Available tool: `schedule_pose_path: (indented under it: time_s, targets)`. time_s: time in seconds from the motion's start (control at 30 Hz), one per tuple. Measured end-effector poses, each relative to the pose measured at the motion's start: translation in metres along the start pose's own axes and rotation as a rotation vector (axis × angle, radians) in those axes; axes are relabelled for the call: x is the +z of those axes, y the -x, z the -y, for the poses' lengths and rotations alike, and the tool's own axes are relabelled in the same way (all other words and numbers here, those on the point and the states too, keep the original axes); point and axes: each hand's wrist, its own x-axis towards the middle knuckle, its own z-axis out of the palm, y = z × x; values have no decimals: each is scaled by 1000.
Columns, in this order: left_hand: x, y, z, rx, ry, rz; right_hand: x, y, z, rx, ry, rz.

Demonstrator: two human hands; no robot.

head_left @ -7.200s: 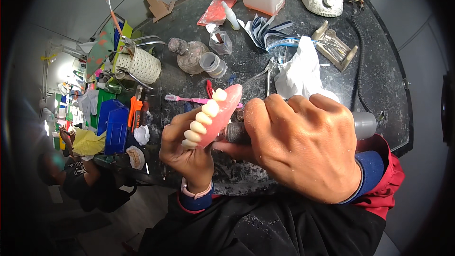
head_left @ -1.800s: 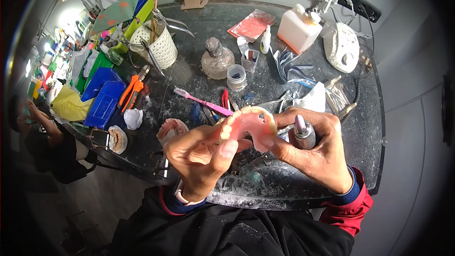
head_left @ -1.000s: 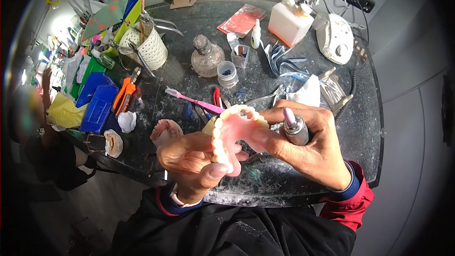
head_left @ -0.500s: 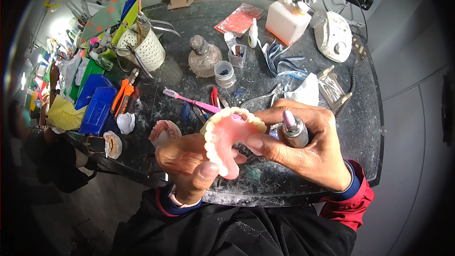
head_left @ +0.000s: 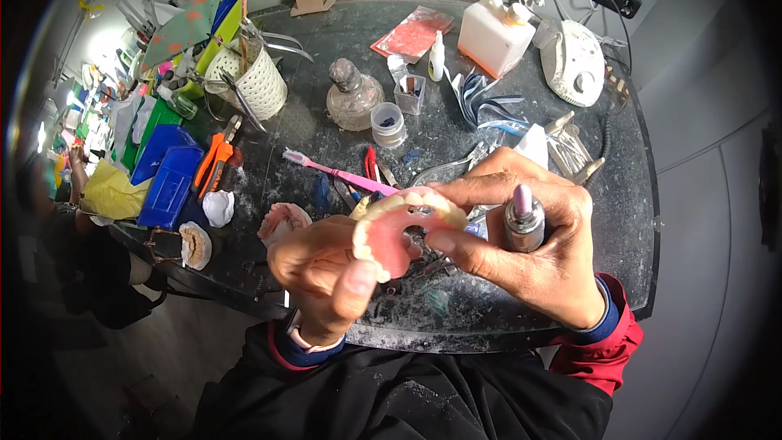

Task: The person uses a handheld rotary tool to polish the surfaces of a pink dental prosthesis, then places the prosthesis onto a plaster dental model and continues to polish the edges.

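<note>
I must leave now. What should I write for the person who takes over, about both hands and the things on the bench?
Left hand: grips the pink denture, thumb on its lower edge.
Right hand: holds the metal handpiece in the palm, fingertips steady the denture.
On the dark bench: pink toothbrush, second denture, plaster cast.
Done: denture is lifted in both hands.
Left: how much trimming remains cannot be told.

Both forearms are entering from the lower edge and meeting at mid-frame over the lap. The left hand (head_left: 322, 273) is curling palm-inward, its thumb pointing up and to the right and pressing against the fingers in a pinch. The right hand (head_left: 533, 257) is sitting just beside it, index finger and thumb extending leftward toward the left fingertips, remaining fingers wrapping closed in a fist. Both wrists are showing dark cuffs; the right sleeve is showing red.
</note>
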Motion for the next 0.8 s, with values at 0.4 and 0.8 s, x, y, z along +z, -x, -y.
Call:
schedule_pose_path:
  time_s: [0.4, 0.8]
  targets:
    - [-31, 1, 30, 7, -950, 253, -10, -3, -9, 149, 129, -76]
    - [-25, -5, 53, -15, -686, 134, -6, -3, -11, 171, 98, -62]
